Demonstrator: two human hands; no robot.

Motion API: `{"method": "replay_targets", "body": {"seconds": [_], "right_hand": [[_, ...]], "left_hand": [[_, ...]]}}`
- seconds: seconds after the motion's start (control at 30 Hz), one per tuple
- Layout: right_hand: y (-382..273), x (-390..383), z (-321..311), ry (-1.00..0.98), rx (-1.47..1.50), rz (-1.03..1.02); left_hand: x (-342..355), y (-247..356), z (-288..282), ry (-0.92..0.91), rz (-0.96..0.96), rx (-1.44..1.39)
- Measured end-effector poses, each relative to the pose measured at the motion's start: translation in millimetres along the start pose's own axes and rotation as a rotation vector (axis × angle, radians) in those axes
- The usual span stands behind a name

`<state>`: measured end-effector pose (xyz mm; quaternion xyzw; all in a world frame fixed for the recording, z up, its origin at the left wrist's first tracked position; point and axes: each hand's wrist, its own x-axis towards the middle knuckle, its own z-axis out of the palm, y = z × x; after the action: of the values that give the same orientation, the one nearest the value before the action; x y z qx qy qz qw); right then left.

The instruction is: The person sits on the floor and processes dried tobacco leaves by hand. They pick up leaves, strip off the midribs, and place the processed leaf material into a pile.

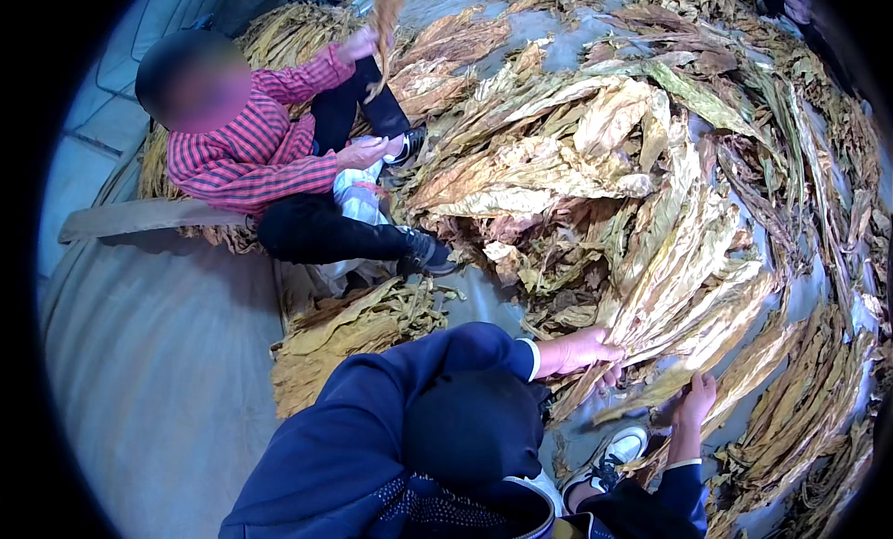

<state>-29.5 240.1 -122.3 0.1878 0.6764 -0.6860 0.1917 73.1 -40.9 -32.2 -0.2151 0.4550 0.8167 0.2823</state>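
Leaves (651,302) clasped in the left grip (588,349) fan forward; I cannot tell whether the right grip (695,402) holds any.

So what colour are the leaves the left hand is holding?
Those leaves are mostly pale yellow-tan, seen best in the head view.

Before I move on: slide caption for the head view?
Left grip clasps dried tobacco leaves, right grip nearby, co-worker in checked shirt seated beyond.

A navy jacket (363,418) is displaying white-edged cuffs (533,359) and a patch of pale dots (433,509); apparently black trousers (631,509) and a white-and-black laced shoe (625,445) are showing below.
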Motion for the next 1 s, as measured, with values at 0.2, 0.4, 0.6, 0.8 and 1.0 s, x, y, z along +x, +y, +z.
{"method": "replay_targets", "body": {"seconds": [0.2, 0.4, 0.6, 0.8, 1.0], "right_hand": [[-53, -32, 27, -0.147, 0.311, -0.004], [-84, -66, 59, -0.246, 0.359, -0.136], [-49, -60, 69, -0.382, 0.179, -0.029], [-29, -55, 69, -0.384, 0.118, 0.031], [-42, -60, 77, -0.39, 0.095, -0.17]], "left_hand": [[11, 5, 1, -0.016, 0.065, 0.084], [10, 4, 9, 0.03, -0.043, -0.062], [10, 4, 26, -0.045, 0.031, 0.109], [3, 13, 26, -0.006, -0.098, 0.2], [-1, 13, 31, -0.023, -0.208, 0.218]]}}
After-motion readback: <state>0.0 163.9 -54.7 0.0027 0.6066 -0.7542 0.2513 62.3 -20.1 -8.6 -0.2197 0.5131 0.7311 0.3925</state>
